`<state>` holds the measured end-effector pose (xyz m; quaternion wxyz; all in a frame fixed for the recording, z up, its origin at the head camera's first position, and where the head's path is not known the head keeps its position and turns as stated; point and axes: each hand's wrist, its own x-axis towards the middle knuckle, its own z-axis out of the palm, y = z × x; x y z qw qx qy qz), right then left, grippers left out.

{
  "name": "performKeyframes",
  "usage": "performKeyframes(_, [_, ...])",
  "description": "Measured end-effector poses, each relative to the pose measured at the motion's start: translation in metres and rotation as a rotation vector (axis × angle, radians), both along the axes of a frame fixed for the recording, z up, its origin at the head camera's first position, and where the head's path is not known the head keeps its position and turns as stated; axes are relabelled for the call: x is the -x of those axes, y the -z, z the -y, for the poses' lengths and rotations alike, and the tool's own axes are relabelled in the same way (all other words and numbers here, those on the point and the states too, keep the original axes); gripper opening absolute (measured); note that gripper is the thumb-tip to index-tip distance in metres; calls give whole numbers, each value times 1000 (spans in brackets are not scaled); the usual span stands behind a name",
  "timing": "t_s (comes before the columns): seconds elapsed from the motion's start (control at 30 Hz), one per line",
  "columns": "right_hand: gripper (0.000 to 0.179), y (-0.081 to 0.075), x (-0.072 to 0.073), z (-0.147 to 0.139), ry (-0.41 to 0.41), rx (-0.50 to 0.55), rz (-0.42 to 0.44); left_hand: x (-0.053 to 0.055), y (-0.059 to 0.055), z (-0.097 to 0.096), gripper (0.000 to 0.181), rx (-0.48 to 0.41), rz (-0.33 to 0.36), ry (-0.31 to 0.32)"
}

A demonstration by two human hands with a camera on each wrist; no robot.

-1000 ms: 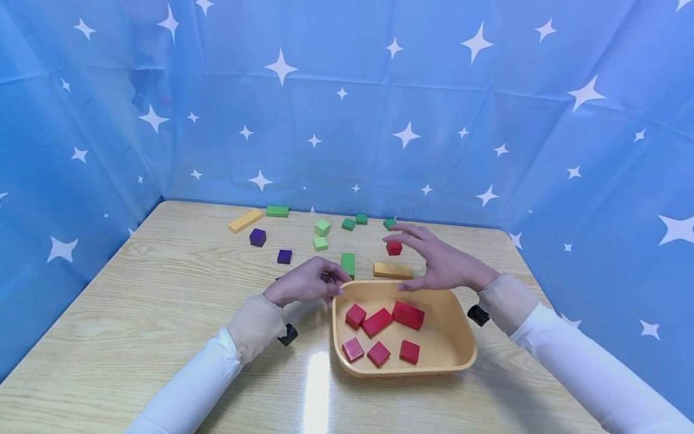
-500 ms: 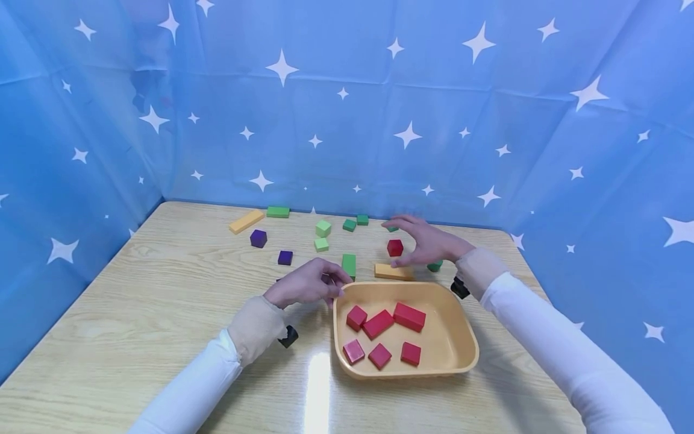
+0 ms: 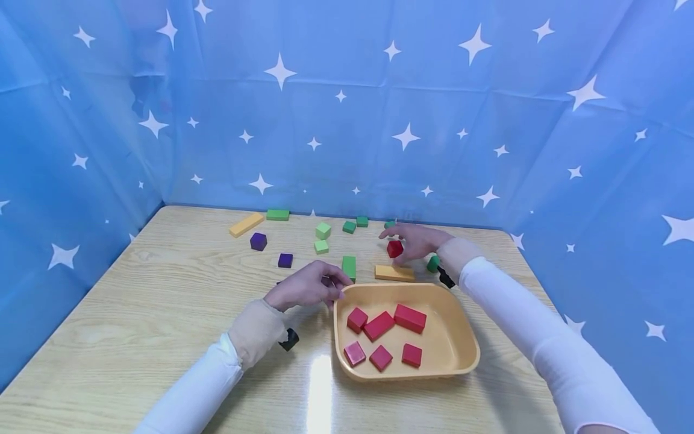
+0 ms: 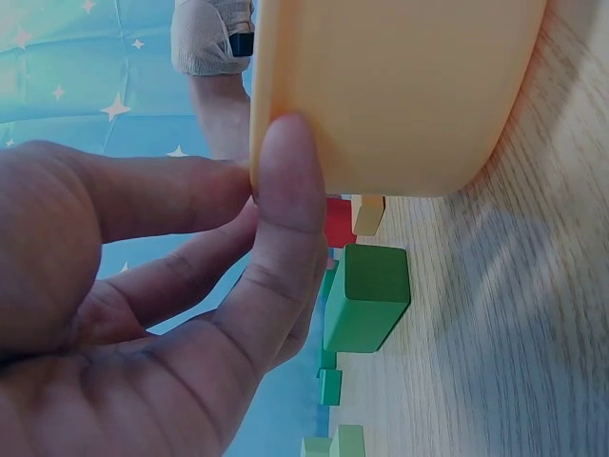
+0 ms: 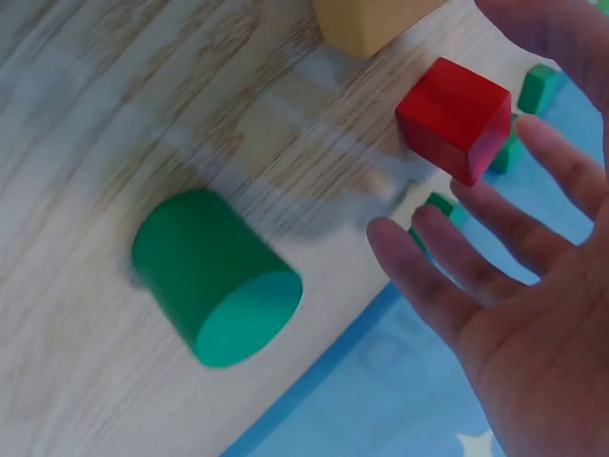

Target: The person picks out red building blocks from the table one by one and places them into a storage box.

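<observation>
My left hand pinches the left rim of a tan plastic basin between thumb and fingers; the left wrist view shows this grip closely. Several red blocks lie inside the basin. Beyond its far rim, my right hand reaches over a red cube on the table. In the right wrist view its fingers are spread beside the red cube, and no firm hold on it shows. A green cylinder lies near that hand, partly behind the wrist in the head view.
An orange-yellow block and a green block lie just behind the basin. Farther back are light green cubes, small dark green blocks, purple blocks and another orange-yellow block. A blue starry curtain borders the table.
My right hand has moved from above the basin's far rim to the red cube, lowering around it. The left hand keeps its grip on the basin.
</observation>
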<state>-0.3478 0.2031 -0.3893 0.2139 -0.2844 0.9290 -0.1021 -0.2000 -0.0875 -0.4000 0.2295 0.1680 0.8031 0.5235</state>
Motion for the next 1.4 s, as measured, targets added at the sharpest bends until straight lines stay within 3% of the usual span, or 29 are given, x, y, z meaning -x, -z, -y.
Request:
performKeyframes(0.33, [45,7,7,6,-59,-10,-9,-2,1,-1,26,-2,-6,5])
performKeyframes(0.5, [27,9,10,7,-56,1,-23,-2,1,-1,26,-5,-2,-6])
performKeyframes(0.67, [22,7,8,5,-39,0,-28,-3,2,-1,26,-9,-1,-2])
performKeyframes(1.1, [22,-20,-4,1,-132,65,-152,-3,-1,-1,26,-15,-2,13])
performKeyframes(1.4, [18,-42,-30,-2,-207,71,-241,-4,1,-1,26,-17,-3,13])
